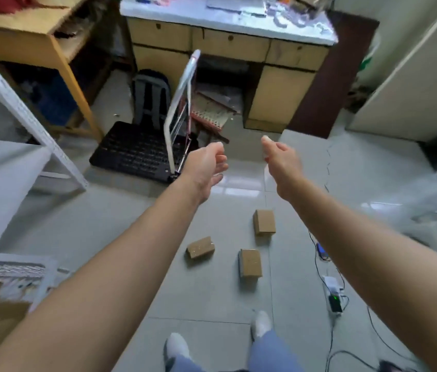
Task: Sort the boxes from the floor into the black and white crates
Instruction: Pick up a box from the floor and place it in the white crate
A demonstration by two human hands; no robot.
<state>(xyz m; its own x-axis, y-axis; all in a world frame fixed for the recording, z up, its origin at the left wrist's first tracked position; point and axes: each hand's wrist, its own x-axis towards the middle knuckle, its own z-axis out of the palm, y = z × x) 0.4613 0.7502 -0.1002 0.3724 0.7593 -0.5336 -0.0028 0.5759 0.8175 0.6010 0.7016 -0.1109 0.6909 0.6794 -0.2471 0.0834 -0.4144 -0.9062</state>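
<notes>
A pale tiled floor (104, 224) fills a cluttered workroom, and a black trolley (131, 151) with a silver folding handle stands on it towards the far side. Beyond the trolley is a wooden desk (287, 84) with drawers and a littered white top. Left of the trolley rises a white metal rack (24, 111). Both bare arms reach forward. The left hand (208, 167) hangs in the air just right of the trolley's near corner, its fingers loosely curled around nothing. The right hand (279, 162) is further right of the trolley, level with the left hand and apart from it, thumb uppermost, fingers slack and likewise empty. Three cardboard boxes lie on the tiles, nearer the person than the trolley and to its right, none touching another: the far box (264, 222), the left box (200, 247) lying at an angle, and the near box (250, 262). Further right of them a power strip (334, 294) with a green light lies among thin cables. The picture is blurred at its edges, and no crate can be made out with certainty.
</notes>
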